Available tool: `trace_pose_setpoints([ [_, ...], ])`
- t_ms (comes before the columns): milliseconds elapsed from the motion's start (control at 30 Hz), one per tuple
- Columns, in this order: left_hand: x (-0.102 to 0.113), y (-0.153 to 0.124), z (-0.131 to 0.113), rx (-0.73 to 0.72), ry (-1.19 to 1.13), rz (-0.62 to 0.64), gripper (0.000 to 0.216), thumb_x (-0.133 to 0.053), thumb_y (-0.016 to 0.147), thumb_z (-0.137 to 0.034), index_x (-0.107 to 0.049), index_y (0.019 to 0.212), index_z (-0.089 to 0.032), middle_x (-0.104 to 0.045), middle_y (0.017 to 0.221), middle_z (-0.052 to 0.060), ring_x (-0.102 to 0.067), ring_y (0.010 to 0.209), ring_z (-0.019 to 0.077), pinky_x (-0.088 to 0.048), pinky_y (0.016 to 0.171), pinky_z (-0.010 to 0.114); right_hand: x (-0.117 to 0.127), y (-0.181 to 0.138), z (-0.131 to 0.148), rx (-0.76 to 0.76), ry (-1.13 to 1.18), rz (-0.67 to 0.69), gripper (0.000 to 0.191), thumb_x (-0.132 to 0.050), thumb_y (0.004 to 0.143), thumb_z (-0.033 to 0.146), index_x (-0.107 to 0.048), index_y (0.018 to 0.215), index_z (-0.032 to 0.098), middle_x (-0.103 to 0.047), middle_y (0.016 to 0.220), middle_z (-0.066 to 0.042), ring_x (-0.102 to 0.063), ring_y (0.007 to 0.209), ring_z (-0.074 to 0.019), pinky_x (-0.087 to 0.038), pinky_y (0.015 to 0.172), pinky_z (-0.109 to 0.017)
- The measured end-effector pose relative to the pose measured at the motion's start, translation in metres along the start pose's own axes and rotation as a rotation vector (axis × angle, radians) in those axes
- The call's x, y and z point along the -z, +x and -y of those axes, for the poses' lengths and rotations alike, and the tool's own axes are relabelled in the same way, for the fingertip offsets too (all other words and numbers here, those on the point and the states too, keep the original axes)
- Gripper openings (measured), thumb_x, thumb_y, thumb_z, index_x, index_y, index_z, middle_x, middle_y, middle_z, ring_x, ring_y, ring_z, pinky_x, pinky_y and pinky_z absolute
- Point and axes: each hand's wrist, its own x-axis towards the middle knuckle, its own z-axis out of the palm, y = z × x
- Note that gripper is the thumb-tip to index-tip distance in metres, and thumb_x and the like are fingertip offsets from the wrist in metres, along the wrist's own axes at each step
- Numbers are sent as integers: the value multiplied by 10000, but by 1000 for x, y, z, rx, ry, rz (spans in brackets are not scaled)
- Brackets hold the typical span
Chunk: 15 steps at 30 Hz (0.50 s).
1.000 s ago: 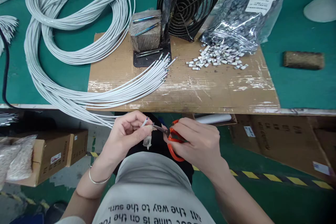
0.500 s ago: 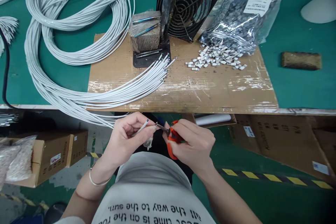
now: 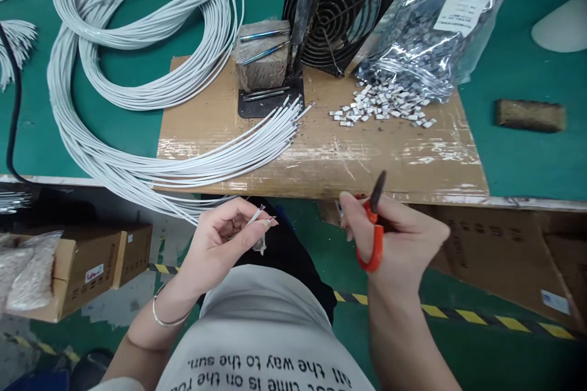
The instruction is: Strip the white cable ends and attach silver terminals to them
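My left hand (image 3: 229, 237) pinches a white cable (image 3: 255, 215) between thumb and fingers, its thin coloured wire ends sticking out at the tips. A small whitish, see-through scrap (image 3: 261, 245) hangs just below those fingertips. To the right, apart from the cable, my right hand (image 3: 398, 235) is wrapped round orange-handled scissors (image 3: 376, 220), whose dark blades point up and away from me. On the bench edge above my left hand lies a fanned bundle of white cables (image 3: 257, 149) with stripped ends.
A cardboard sheet (image 3: 389, 165) covers the bench front. On it are a pile of small white pieces (image 3: 387, 104), a silvery bag (image 3: 440, 30), and a wrapped block (image 3: 261, 64) beside a black fan (image 3: 337, 12). A brown bar (image 3: 531, 116) lies right; cartons (image 3: 92, 266) stand below.
My right hand has moved right, away from the cable, and turned the scissors so the blades point upward. My left hand has stayed nearly in place with the cable.
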Motion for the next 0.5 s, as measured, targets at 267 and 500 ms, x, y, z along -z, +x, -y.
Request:
trace_pose_setpoints([
  [267,0,3,0,-26,-30,-44,75,-912,904,-200,-843,881,-215,-862,885,23,-740,720,97,-595,682,155,-6,-1,12,17,-10,72,487,-816,948,320,-542,561,210,-514,548,25,-437,517,-117,-326,508,-301],
  [500,-4,2,-6,52,-81,-43,142,-887,943,-312,-854,890,-184,-803,743,30,-657,568,85,-534,561,172,-13,-4,18,67,90,168,328,-774,932,186,-613,647,211,-542,600,33,-455,545,-112,-360,500,-267],
])
